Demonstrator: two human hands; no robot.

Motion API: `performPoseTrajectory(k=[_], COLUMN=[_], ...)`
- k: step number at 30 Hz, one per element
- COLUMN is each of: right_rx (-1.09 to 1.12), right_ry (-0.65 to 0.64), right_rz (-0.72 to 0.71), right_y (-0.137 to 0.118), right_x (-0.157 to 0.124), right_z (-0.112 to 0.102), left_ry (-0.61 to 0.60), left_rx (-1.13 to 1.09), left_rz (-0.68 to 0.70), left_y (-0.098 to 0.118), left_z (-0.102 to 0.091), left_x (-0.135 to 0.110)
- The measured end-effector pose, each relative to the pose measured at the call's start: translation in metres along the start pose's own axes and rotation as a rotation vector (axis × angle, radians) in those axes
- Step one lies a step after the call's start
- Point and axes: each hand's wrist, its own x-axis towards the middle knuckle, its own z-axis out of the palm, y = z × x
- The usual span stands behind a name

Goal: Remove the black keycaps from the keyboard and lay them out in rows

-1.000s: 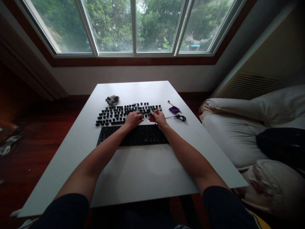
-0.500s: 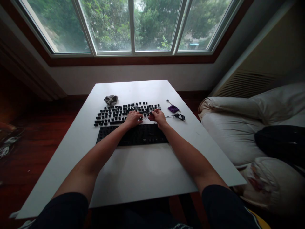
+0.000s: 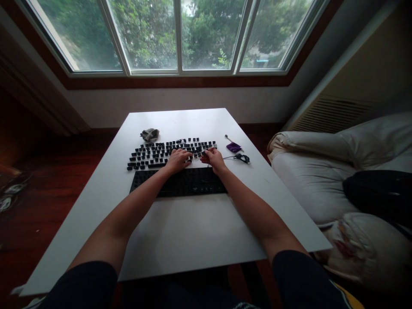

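Observation:
My left hand (image 3: 178, 161) hovers over or rests at the near edge of the loose black keycaps (image 3: 157, 148); its fingers stretch to the right, thumb apart, and nothing shows gripped in them. My right hand (image 3: 213, 159) is closed in a pinch on a small dark keycap (image 3: 204, 153), partly hidden by the fingers. Just below both hands lies a black keyboard base (image 3: 189, 182), long side toward me. Its surface is too dark to make out in detail. Keycaps are laid in rows behind it, some covered by my left hand.
A crumpled grey cloth (image 3: 149, 134) lies behind the keycaps on the white table (image 3: 193, 236). On the right are a purple cloth or pouch (image 3: 234, 147), a thin stick-like brush (image 3: 228, 138) and a coiled black cable (image 3: 242, 158). A cushioned sofa (image 3: 309, 180) stands right of the table.
My left hand has shifted slightly left, away from my right hand. The right hand stays in its pinch at nearly the same spot.

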Motion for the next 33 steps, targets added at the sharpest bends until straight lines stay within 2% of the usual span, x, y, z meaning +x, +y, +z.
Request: performPoseTrajectory(k=[5,10,26,33], right_rx=[0.007,0.009,0.003,0.019], right_ry=[-0.007,-0.007,-0.005,-0.007], right_rz=[0.001,0.004,0.020,0.026], right_y=[0.001,0.001,-0.004,-0.002], right_x=[0.001,0.000,-0.003,-0.001], right_z=[-0.001,-0.001,0.000,-0.001], left_ry=[-0.046,-0.053,0.019,0.016], left_rx=[0.008,0.005,-0.001,0.010], left_rz=[0.032,0.020,-0.017,-0.019], left_y=[-0.016,-0.024,-0.002,-0.003], left_z=[-0.010,-0.009,0.002,0.006], left_x=[-0.009,-0.011,-0.003,0.000])
